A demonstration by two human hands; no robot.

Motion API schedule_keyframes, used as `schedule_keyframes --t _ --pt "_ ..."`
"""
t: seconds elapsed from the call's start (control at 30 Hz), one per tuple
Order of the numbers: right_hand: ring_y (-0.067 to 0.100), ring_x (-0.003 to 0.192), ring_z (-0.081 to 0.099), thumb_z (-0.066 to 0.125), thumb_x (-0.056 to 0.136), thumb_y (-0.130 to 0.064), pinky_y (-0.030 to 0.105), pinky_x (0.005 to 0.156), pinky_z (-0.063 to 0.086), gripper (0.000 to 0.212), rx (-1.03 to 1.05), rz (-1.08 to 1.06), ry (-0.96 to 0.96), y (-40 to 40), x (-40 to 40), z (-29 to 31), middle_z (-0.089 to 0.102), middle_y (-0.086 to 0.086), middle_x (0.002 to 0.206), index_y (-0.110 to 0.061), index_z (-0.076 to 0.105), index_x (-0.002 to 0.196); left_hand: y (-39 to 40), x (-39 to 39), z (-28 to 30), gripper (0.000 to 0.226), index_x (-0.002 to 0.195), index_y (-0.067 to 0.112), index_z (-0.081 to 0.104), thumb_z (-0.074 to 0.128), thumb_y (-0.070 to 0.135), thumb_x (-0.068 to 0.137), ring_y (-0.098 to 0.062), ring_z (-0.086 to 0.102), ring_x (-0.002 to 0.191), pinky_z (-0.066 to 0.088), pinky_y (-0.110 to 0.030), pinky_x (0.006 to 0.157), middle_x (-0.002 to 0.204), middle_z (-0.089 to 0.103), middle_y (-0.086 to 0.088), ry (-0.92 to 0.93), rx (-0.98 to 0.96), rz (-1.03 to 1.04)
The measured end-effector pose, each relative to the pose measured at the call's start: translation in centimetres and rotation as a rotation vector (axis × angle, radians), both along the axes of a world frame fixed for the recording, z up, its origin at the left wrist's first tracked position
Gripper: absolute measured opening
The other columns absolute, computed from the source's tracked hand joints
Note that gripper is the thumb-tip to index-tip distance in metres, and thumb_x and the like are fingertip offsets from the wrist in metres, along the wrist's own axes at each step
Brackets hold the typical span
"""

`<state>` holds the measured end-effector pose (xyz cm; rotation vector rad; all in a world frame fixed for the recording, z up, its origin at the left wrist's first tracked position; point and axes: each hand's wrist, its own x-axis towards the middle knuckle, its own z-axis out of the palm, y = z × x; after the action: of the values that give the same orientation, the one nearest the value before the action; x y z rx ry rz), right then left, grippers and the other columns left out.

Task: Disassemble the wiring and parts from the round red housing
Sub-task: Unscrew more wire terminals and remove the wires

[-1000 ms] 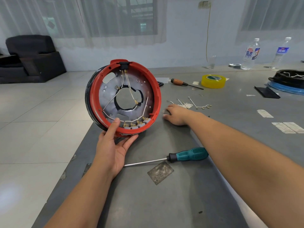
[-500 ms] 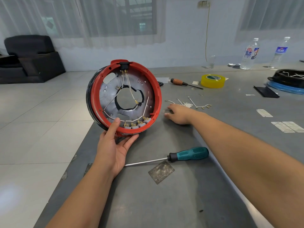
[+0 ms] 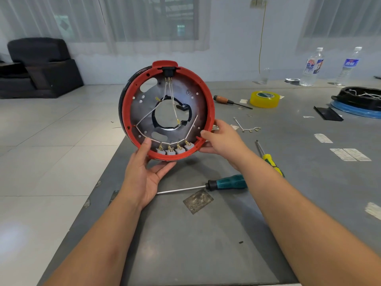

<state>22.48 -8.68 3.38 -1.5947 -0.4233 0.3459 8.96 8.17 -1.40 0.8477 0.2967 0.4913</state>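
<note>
The round red housing (image 3: pixel 208 104) stands on edge above the grey table, its open side facing me. Inside is a metal plate with a central hole, white wires (image 3: pixel 172 104) running from a black socket (image 3: pixel 169 71) at the top, and several grey switch blocks (image 3: pixel 174 149) along the bottom rim. My left hand (image 3: pixel 147 174) grips the lower left rim, thumb inside. My right hand (image 3: pixel 221 139) holds the lower right rim. A removed wire harness (image 3: pixel 246 126) lies on the table to the right.
A teal-handled screwdriver (image 3: pixel 225 183) lies under my right forearm beside a small metal plate (image 3: pixel 198 201). A yellow-green screwdriver (image 3: pixel 270 159), an orange-handled one (image 3: pixel 224 100), yellow tape (image 3: pixel 265 99), two bottles (image 3: pixel 313 67) and a black-and-blue housing (image 3: pixel 358 102) sit further right. The table's left edge runs near the housing.
My right hand left the table by the loose wires and took hold of the housing's lower right rim. The housing has turned slightly to face me more squarely.
</note>
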Motion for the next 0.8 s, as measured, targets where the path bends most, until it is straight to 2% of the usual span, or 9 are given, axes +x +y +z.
schedule_keyframes --t 0.1,0.17,0.27,0.4,0.53,0.63,0.8 --pt "0.027 0.082 0.078 0.056 0.092 0.002 0.046 0.074 0.065 0.029 0.044 -0.077 0.017 0.2 -0.5 -0.4 0.072 0.018 0.108 -0.018 0.055 0.114 -0.2 -0.1 0.2 0.074 0.150 0.009 0.046 0.077 0.035 0.089 -0.041 0.072 0.116 0.060 -0.053 0.099 0.140 0.068 -0.011 -0.012 0.033 -0.015" --pt "0.028 0.081 0.078 0.054 0.089 0.004 0.047 0.072 0.065 0.029 0.061 -0.110 0.011 0.1 -0.7 -0.8 0.071 0.018 0.109 -0.019 0.054 0.107 -0.3 0.0 0.0 0.076 0.151 0.008 0.044 0.079 0.024 0.085 -0.038 0.072 0.118 0.058 -0.054 0.102 0.143 0.065 -0.016 -0.014 0.087 -0.037" --pt "0.030 0.079 0.078 0.054 0.086 0.004 0.047 0.071 0.064 0.030 0.105 -0.122 0.043 0.1 -1.1 -1.4 0.069 0.019 0.111 -0.016 0.052 0.109 -0.2 0.3 -0.6 0.077 0.149 0.014 0.047 0.080 0.009 0.080 -0.034 0.072 0.119 0.060 -0.048 0.100 0.141 0.066 -0.017 -0.028 0.166 -0.051" --pt "0.031 0.077 0.078 0.053 0.089 0.004 0.038 0.066 0.064 0.030 0.152 -0.116 0.121 0.0 -1.6 -1.7 0.070 0.018 0.112 -0.015 0.051 0.112 0.0 0.6 -1.0 0.093 0.154 0.030 0.045 0.084 -0.002 0.076 -0.032 0.071 0.122 0.062 -0.039 0.092 0.138 0.069 -0.015 -0.070 0.211 -0.100" --pt "0.030 0.077 0.078 0.053 0.091 0.006 0.036 0.064 0.064 0.027 0.201 -0.105 0.176 0.4 -2.3 -1.8 0.068 0.019 0.112 -0.013 0.050 0.111 0.1 0.8 -1.2 0.101 0.153 0.041 0.042 0.088 -0.001 0.073 -0.031 0.069 0.126 0.062 -0.048 0.095 0.145 0.062 -0.010 -0.032 0.244 -0.101" --pt "0.028 0.079 0.078 0.053 0.091 0.006 0.037 0.066 0.064 0.028 0.215 -0.097 0.170 0.7 -2.7 -1.7 0.068 0.017 0.112 -0.014 0.050 0.110 0.1 0.8 -1.2 0.094 0.151 0.028 0.044 0.088 0.003 0.073 -0.029 0.069 0.125 0.063 -0.045 0.092 0.148 0.059 -0.010 -0.001 0.260 -0.090" --pt "0.027 0.084 0.078 0.055 0.093 0.005 0.035 0.067 0.064 0.031 0.176 -0.036 0.164 1.0 -3.1 -1.7 0.067 0.014 0.116 -0.020 0.050 0.112 0.2 0.7 -1.2 0.086 0.152 0.014 0.042 0.084 0.001 0.078 -0.034 0.071 0.121 0.063 -0.044 0.092 0.138 0.068 -0.017 0.008 0.302 -0.118"
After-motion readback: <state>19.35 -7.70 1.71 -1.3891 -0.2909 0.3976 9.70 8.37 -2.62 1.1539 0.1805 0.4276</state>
